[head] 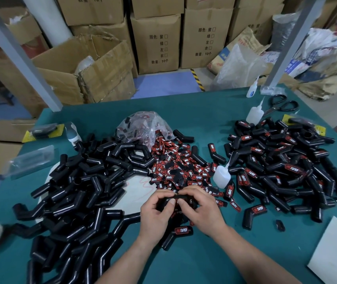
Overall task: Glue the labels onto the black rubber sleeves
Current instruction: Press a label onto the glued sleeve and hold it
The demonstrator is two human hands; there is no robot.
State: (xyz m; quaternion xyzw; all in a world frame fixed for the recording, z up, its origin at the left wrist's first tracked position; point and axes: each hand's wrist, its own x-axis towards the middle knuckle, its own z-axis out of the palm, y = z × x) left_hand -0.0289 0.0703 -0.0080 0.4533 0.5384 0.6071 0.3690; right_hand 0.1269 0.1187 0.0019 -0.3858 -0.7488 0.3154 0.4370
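Lower centre of frame: both hands meet over one black rubber sleeve (162,204), held just above the green surface (204,263). Left hand (155,214) is curled round the sleeve's left end, thumb on its face. Right hand (202,210) is curled over the other end, thumb pinching a red-and-black label (177,201) down against the rubber. Label mostly hidden by the thumbs; cannot tell if it sits square. Bare sleeves (77,193) heaped at frame left, labelled sleeves (282,167) at right, loose labels (175,167) in the middle. Glue bottle (222,176) stands just right of centre, above the right hand. Risks, as judged: the label slides on wet glue under uneven thumb pressure and sets crooked. Glue squeezes out at an edge, bonding skin or smearing the rubber. Letting go too soon lets a corner lift off the curved wall. The bottle stands among the loose labels, and a knock from the right wrist could tip it onto them.
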